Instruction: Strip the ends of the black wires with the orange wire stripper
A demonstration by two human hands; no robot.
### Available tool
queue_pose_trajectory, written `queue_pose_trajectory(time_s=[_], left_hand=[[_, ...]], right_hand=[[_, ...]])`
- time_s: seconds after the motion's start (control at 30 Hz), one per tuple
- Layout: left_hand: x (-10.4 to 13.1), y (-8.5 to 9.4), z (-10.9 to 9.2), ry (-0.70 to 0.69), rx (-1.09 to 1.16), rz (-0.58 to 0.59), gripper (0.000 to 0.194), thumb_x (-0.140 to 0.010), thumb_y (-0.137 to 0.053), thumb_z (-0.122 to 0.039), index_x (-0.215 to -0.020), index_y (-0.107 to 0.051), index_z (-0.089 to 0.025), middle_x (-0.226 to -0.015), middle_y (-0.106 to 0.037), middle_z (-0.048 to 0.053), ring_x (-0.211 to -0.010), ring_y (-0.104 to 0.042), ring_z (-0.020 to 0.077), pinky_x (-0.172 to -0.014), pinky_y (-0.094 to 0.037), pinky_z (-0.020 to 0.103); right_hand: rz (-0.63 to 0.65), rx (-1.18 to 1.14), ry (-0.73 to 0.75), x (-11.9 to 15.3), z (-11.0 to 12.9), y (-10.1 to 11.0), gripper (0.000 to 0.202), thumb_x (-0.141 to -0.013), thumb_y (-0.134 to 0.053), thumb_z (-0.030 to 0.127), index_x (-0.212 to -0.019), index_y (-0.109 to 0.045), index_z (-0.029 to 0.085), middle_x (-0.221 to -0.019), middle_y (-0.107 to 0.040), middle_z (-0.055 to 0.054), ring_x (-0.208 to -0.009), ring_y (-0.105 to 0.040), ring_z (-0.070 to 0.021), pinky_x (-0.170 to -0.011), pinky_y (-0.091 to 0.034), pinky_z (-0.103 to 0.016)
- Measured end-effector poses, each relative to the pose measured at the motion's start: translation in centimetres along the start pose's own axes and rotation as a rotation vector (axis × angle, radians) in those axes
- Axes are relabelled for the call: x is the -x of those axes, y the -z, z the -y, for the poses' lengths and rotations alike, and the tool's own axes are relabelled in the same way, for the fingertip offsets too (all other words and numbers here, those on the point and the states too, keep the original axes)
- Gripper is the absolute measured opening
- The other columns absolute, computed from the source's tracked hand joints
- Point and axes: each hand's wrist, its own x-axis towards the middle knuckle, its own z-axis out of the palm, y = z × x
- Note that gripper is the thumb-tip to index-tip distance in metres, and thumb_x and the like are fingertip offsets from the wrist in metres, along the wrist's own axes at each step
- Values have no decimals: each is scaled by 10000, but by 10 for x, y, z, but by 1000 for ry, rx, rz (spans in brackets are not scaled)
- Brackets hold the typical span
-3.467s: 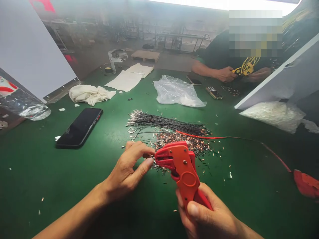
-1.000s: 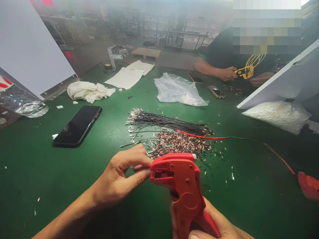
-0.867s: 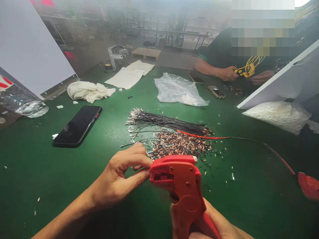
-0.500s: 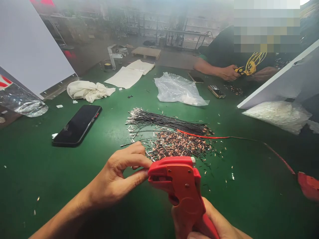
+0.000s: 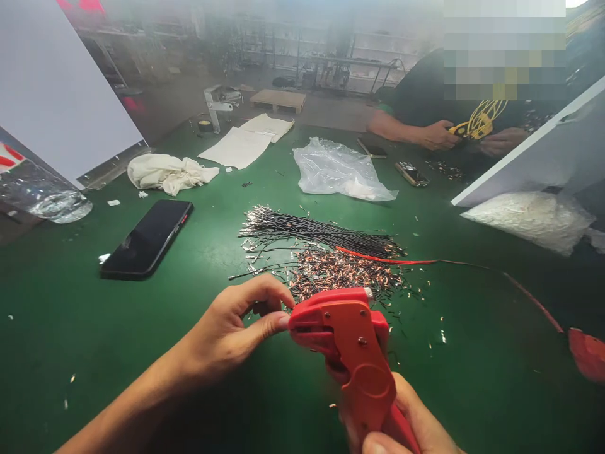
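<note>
My right hand point(image 5: 416, 416) is wrapped around the handle of a red wire stripper point(image 5: 363, 372), whose jaws point left. At the jaw tip, the thumb and index finger of my left hand point(image 5: 246, 318) are pinched together; whatever lies between them is hidden. Just beyond the tool, short cut ends point(image 5: 340, 271) with black insulation and copper tips lie heaped. Behind that heap is a bundle of black wires point(image 5: 316, 230) with silvery terminals at its left end. A thin red strip point(image 5: 378, 256) crosses between bundle and heap.
A phone point(image 5: 149, 239) lies at left near a crumpled cloth point(image 5: 170, 172) and a plastic bottle point(image 5: 51, 195). A clear plastic bag point(image 5: 338, 170) and paper sheets point(image 5: 246, 142) lie farther back. Across the table, a co-worker's hands point(image 5: 437, 134) hold yellow wires. A white panel point(image 5: 543, 142) stands at right.
The wire stripper has moved slightly right and up, and its handle is tilted a little more. My left hand has shifted right with it, its index finger more bent.
</note>
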Motion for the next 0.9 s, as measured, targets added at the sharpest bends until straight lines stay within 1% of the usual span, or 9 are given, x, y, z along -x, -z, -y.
queue_pose_trajectory(time_s=[0.13, 0.3, 0.43, 0.53, 0.63, 0.7, 0.73, 0.77, 0.9], left_hand=[[-2, 1, 2, 12, -30, 25, 119, -904, -614, -242, -834, -671, -166, -726, -650, 19, -661, -564, 124, -607, -453, 232], [-3, 2, 7, 34, -100, 43, 139, -893, -599, -198, -803, -699, -164, -707, -661, 23, -657, -564, 129, -608, -439, 237], [-2, 3, 7, 19, -83, 52, 156, -896, -590, -171, -808, -719, -174, -700, -646, 10, -628, -536, 111, -573, -418, 218], [-1, 4, 5, -27, -110, -13, 142, -897, -597, -149, -833, -720, -180, -708, -641, 7, -636, -522, 110, -570, -397, 225], [0, 6, 3, -126, -182, -119, 103, -888, -626, -129, -866, -710, -186, -695, -595, -6, -658, -500, 113, -594, -389, 240], [0, 7, 2, -212, -239, -185, 102, -878, -638, -106, -890, -697, -189, -701, -572, -9, -686, -498, 122, -629, -398, 256], [0, 7, 2, -250, -272, -217, 112, -873, -639, -92, -897, -689, -190, -709, -571, -9, -699, -498, 126, -654, -403, 268], [0, 8, 2, -276, -308, -247, 123, -871, -637, -80, -901, -682, -191, -719, -575, -8, -710, -498, 131, -678, -405, 281], [-1, 8, 1, -314, -385, -313, 130, -877, -621, -74, -908, -665, -192, -726, -576, -9, -723, -490, 143, -724, -398, 316]], right_hand=[[123, -5, 36, -11, 8, 3, 529, -753, -629, 688, -716, -550, 167, -591, -360, 45, -516, -289, -86, -483, -239, -237], [208, -26, 99, -23, 12, 2, 501, -821, -568, 643, -659, -503, 173, -562, -359, 57, -465, -325, -64, -421, -251, -196], [284, -44, 36, -24, 19, -1, 503, -783, -634, 643, -809, -542, 149, -669, -466, 16, -562, -392, -88, -495, -318, -204], [332, -102, -36, -22, 25, -4, 497, -792, -664, 616, -896, -541, 146, -771, -523, -22, -639, -432, -115, -569, -340, -237], [280, -228, -52, -17, 28, -7, 463, -826, -684, 543, -1045, -540, 161, -811, -560, -20, -723, -505, -145, -749, -424, -322], [201, -325, -38, -14, 27, -9, 536, -821, -714, 498, -1212, -515, 189, -879, -584, -30, -845, -555, -186, -925, -410, -446], [167, -358, -34, -12, 25, -9, 581, -812, -733, 479, -1272, -504, 209, -905, -592, -33, -889, -563, -200, -971, -388, -480], [150, -371, -31, -11, 23, -10, 612, -801, -751, 461, -1309, -504, 226, -921, -599, -35, -904, -566, -206, -972, -391, -477], [110, -321, -68, -10, 15, -4, 667, -783, -772, 470, -1360, -513, 256, -906, -626, -41, -835, -565, -197, -821, -442, -369]])
